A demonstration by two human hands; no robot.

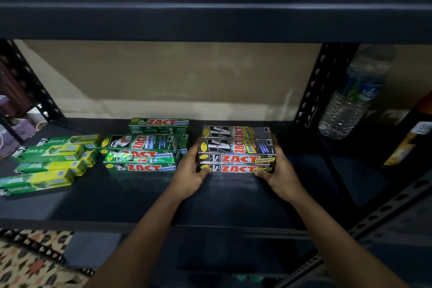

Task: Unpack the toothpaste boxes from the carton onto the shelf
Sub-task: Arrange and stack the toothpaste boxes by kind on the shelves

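Stocking toothpaste: a dark metal shelf (233,199) fills the view, with the carton out of sight. Between the person's two hands is a block of four silver-and-black cardboard Zact Smokers boxes (237,149), two deep and two high, apparently resting on the board. The left hand (189,172) and right hand (281,172) each curl around one end of the block, thumbs at its lower front edge. Just left of the left hand lie green Zact Whitening boxes (145,147), and farther left are green-and-yellow Darlie boxes (51,161). A clear plastic water bottle (355,93) stands beyond the right hand, past the upright. The step likely calls for even pressure from both ends, so the block slides back square beside the green stack before release.
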